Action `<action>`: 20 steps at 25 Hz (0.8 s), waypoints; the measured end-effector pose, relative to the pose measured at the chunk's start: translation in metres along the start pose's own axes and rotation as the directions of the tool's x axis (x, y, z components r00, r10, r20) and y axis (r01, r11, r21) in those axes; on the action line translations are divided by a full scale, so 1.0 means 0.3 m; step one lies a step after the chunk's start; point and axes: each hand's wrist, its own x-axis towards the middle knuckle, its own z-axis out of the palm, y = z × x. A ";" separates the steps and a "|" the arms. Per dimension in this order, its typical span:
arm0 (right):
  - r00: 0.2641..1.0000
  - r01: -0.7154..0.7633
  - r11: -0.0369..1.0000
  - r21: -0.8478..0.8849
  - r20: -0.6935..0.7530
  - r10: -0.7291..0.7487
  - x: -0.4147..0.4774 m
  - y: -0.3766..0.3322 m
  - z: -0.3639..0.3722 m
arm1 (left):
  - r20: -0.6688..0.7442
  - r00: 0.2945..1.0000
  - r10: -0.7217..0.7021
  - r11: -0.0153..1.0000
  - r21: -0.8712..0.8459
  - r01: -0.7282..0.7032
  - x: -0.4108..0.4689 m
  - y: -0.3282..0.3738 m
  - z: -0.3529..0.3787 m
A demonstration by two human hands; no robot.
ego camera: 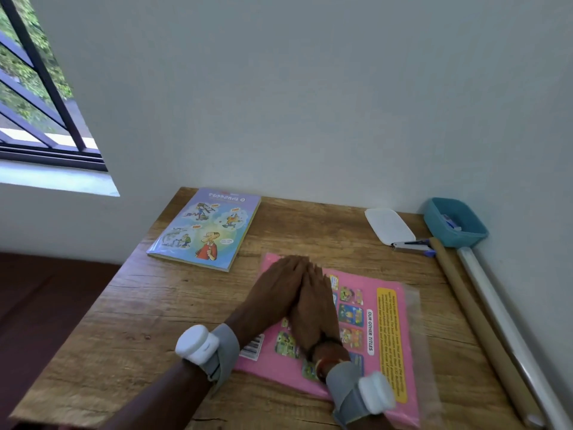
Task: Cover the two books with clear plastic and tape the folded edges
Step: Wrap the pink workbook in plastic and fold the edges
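- We see both hands lying flat on the pink book [387, 336], fingers straight. The left hand [279, 283] and the right hand [313, 311] are pressed together side by side.
- The pink book lies back cover up on the near right of the tabletop [124, 321]. Clear plastic [414, 305] shows past its right edge.
- The blue book [204, 228] lies flat, well apart, at the far left corner near the wall.
- At the far right we find a white lid [389, 226] with a stapler [409, 245] just beside it, and a teal basket [465, 237] in the corner.
- A brown roll [474, 321] and a white roll [502, 321] lie along the right wall.
- Each wrist carries a grey strap holding a white device.
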 end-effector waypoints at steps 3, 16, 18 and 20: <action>0.993 -0.024 0.989 -0.144 0.114 0.040 -0.012 0.047 -0.043 | 0.057 0.990 -0.128 0.992 -0.003 0.128 0.003 -0.001 0.017; 0.979 -0.199 0.928 -0.316 -0.012 0.206 -0.056 0.057 -0.128 | 0.006 0.927 -0.375 0.902 0.235 0.363 -0.054 0.055 -0.065; 0.989 -0.117 0.980 -0.158 0.068 0.129 -0.087 -0.077 -0.035 | 0.015 0.904 -0.427 0.871 0.276 0.407 -0.072 0.051 -0.070; 0.985 -0.060 0.986 -0.156 0.153 0.084 -0.084 -0.102 -0.028 | -0.010 0.848 -0.529 0.801 0.325 0.503 -0.104 0.051 -0.097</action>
